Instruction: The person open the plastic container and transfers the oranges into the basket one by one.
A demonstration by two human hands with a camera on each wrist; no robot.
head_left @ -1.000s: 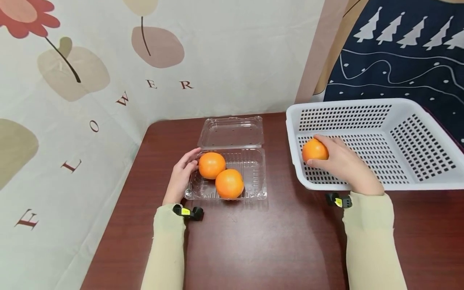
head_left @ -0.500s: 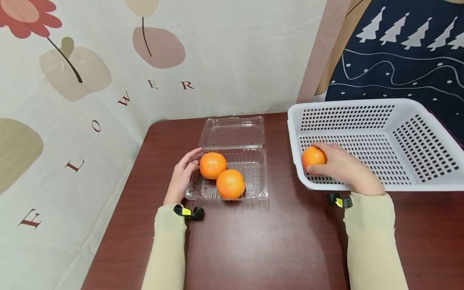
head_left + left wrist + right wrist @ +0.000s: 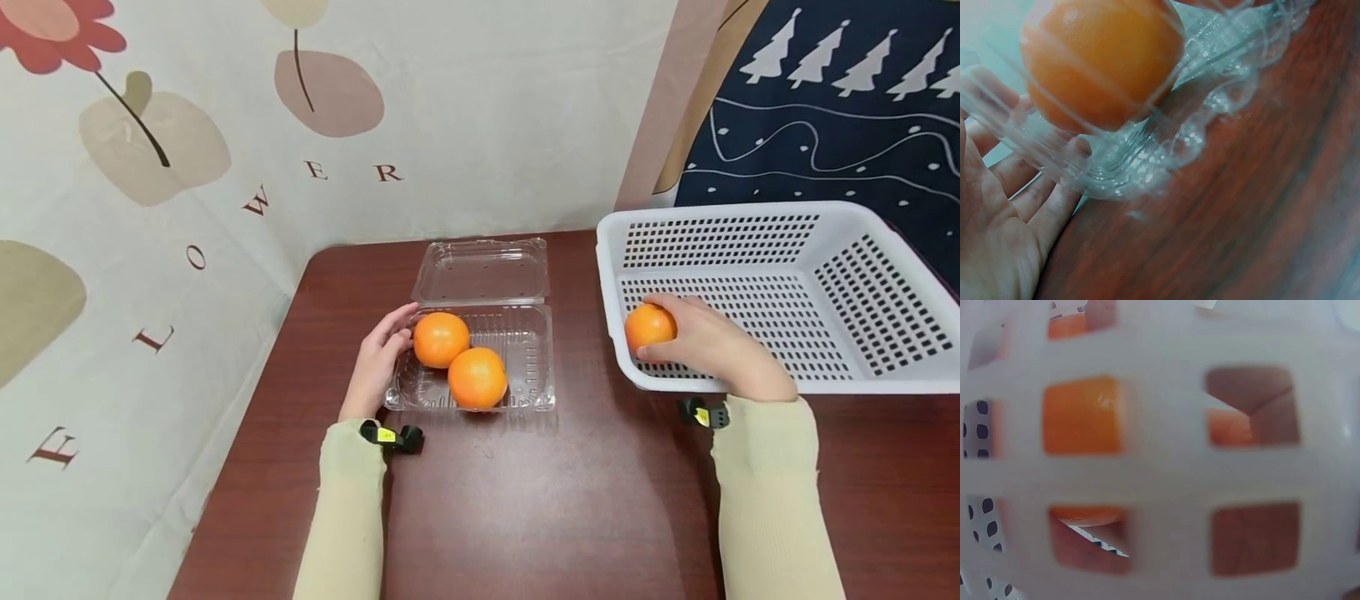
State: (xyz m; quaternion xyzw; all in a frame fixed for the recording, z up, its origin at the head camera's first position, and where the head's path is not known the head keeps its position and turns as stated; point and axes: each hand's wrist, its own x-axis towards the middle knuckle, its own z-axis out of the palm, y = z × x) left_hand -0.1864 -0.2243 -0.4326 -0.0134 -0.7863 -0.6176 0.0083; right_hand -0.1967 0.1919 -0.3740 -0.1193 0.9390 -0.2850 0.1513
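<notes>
In the head view, my right hand (image 3: 701,337) reaches into the white plastic basket (image 3: 750,385) and holds an orange (image 3: 649,328), fingers and thumb around it, low at the basket's left end. Through the basket's holes, the right wrist view shows parts of that orange (image 3: 1082,415) and of the hand. My left hand (image 3: 372,360) rests against the left side of a clear plastic clamshell box (image 3: 525,358), its fingers relaxed along the wall. Two more oranges sit in the box, one at the left (image 3: 441,340) and one nearer the front (image 3: 477,378).
The clamshell's lid (image 3: 483,271) lies folded back behind its base. Both containers stand on a dark reddish-brown table (image 3: 517,508). A pale printed cloth (image 3: 487,117) hangs behind, with a navy tree-patterned cloth (image 3: 825,142) at the back right.
My right hand has lowered the orange slightly toward the basket's front left, then stayed there. The left hand and the clamshell box have kept their places.
</notes>
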